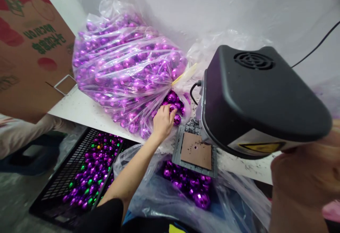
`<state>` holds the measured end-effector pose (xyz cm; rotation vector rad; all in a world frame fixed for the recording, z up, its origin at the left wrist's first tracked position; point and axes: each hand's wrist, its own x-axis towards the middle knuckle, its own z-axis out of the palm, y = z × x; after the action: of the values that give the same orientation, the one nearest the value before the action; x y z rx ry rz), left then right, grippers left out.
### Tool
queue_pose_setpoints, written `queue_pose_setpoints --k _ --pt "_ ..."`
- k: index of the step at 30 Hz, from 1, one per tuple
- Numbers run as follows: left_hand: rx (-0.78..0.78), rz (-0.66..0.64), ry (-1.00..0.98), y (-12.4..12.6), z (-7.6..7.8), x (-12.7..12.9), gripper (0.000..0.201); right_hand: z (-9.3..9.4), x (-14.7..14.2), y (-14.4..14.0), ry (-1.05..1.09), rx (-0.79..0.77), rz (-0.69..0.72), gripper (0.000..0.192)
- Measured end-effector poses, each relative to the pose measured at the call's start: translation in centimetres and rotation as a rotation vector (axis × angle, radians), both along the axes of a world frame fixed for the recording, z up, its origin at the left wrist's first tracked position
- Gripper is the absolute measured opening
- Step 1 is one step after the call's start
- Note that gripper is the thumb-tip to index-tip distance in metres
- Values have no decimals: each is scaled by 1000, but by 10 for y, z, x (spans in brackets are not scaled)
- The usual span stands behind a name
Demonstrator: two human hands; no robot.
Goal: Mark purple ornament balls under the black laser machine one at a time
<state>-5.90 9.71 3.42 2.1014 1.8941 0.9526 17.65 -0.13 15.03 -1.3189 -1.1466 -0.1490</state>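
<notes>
- The black machine fills the right of the frame, hiding the table behind it
- The clear bag of purple balls lies upper centre
- My right hand, lower right, is blurred and cut off; I cannot tell its grip
- My left hand, centre, curls its fingers round the loose purple balls at the bag's mouth

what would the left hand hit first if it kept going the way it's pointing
The left hand points up into the open mouth of the clear bag, so it would first meet the loose purple balls at its fingertips; it seems to touch them already.
</notes>
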Motion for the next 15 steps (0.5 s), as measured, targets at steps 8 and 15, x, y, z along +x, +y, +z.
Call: queue_pose_setpoints --k 8,15 --pt "-351 -68 -250 40 16 -9 37 8 3 2 -79 2 -58 47" --pt "-839 -452 -1641 -48 6 -32 45 16 7 21 -55 -17 112 44"
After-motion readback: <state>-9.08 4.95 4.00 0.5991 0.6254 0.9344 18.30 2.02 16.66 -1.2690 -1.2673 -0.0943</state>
